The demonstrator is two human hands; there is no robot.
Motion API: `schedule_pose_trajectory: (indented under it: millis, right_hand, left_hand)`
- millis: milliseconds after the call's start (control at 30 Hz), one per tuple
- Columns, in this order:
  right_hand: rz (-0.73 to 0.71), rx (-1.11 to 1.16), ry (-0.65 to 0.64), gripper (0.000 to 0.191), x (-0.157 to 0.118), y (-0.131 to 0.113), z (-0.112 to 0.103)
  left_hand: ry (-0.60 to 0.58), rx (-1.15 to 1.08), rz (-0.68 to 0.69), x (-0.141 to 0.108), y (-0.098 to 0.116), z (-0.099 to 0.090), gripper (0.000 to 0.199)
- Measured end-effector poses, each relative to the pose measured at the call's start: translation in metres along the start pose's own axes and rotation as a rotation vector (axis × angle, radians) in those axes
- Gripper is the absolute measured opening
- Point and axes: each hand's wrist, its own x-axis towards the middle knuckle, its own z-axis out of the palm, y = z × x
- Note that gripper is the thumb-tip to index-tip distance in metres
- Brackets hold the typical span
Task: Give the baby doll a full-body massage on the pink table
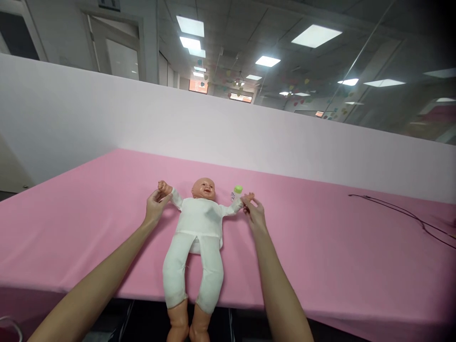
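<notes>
The left hand (pixel 156 207) grasps the wrist of a baby doll (pixel 197 223) lying on its back on a pink-covered table (pixel 320 256). The right hand (pixel 255 213) touches the doll's other hand, its grip unclear, just beside a small green-capped baby bottle (pixel 236 193). A black cable (pixel 402 216) lies well off to the right.

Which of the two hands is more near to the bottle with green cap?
The right hand, beside the bottle; the left hand is across the doll.
</notes>
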Motion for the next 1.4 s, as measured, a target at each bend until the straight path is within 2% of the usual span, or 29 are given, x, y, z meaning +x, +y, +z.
schedule_pose_trajectory:
  millis: [67, 200, 267, 367, 433, 500, 567, 633, 767, 833, 867, 933, 1000, 1100, 1167, 1233, 1267, 1333, 1400]
  right_hand:
    - [-0.034, 0.030, -0.064, 0.054, 0.000, 0.009, 0.014]
    - [-0.235, -0.107, -0.359, 0.057, -0.009, 0.010, 0.024]
    - [-0.308, -0.248, -0.567, 0.052, -0.018, 0.005, 0.024]
    - [-0.411, -0.448, -0.900, 0.036, -0.030, -0.002, 0.026]
    - [-0.468, -0.524, -1.007, 0.028, -0.036, -0.005, 0.028]
    - [-0.474, -0.540, -1.018, 0.026, -0.038, -0.005, 0.029]
    - [-0.422, -0.474, -0.953, 0.031, -0.035, -0.002, 0.029]
    - [-0.343, -0.339, -0.766, 0.041, -0.026, 0.003, 0.027]
    - [-0.102, -0.018, -0.243, 0.053, -0.002, 0.022, 0.018]
    - [0.066, 0.048, -0.092, 0.052, 0.005, 0.029, 0.013]
    - [0.119, 0.065, -0.079, 0.051, 0.007, 0.031, 0.010]
    - [0.110, 0.109, -0.167, 0.051, 0.006, 0.030, 0.008]
    - [-0.005, 0.144, -0.339, 0.054, 0.001, 0.023, 0.008]
    - [-0.150, 0.028, -0.602, 0.052, -0.012, 0.009, 0.013]
    - [-0.223, -0.147, -0.795, 0.045, -0.022, 0.001, 0.017]
    - [-0.291, -0.310, -0.956, 0.039, -0.031, -0.003, 0.022]
    - [-0.314, -0.367, -1.011, 0.037, -0.035, -0.005, 0.024]
    - [-0.320, -0.409, -1.056, 0.036, -0.039, -0.005, 0.027]
    - [-0.280, -0.362, -0.998, 0.040, -0.037, -0.003, 0.028]
  left_hand:
    - [-0.070, 0.005, 0.026, 0.000, -0.002, 0.000, 0.040]
    - [-0.239, 0.141, 0.124, -0.008, 0.005, 0.001, 0.036]
    - [-0.369, 0.324, 0.268, -0.014, 0.014, 0.002, 0.035]
    - [-0.617, 0.523, 0.548, -0.019, 0.024, 0.004, 0.029]
    - [-0.730, 0.565, 0.661, -0.020, 0.028, 0.005, 0.026]
    - [-0.769, 0.574, 0.669, -0.021, 0.028, 0.007, 0.025]
    - [-0.713, 0.552, 0.577, -0.023, 0.027, 0.009, 0.027]
    - [-0.538, 0.480, 0.428, -0.025, 0.023, 0.011, 0.031]
    - [-0.060, 0.222, 0.096, -0.018, 0.006, 0.010, 0.043]
    - [0.082, 0.095, -0.084, -0.011, -0.004, 0.006, 0.051]
    - [0.113, 0.050, -0.153, -0.007, -0.008, 0.003, 0.054]
    - [0.092, 0.006, -0.193, -0.003, -0.010, 0.001, 0.055]
    - [0.008, 0.028, -0.109, -0.003, -0.007, 0.002, 0.053]
    - [-0.154, 0.206, 0.121, -0.012, 0.005, 0.008, 0.041]
    - [-0.341, 0.376, 0.329, -0.018, 0.011, 0.012, 0.028]
    - [-0.544, 0.506, 0.540, -0.022, 0.013, 0.014, 0.025]
    - [-0.617, 0.546, 0.620, -0.024, 0.013, 0.014, 0.027]
    - [-0.667, 0.587, 0.691, -0.025, 0.012, 0.014, 0.029]
    - [-0.617, 0.563, 0.630, -0.025, 0.011, 0.014, 0.027]
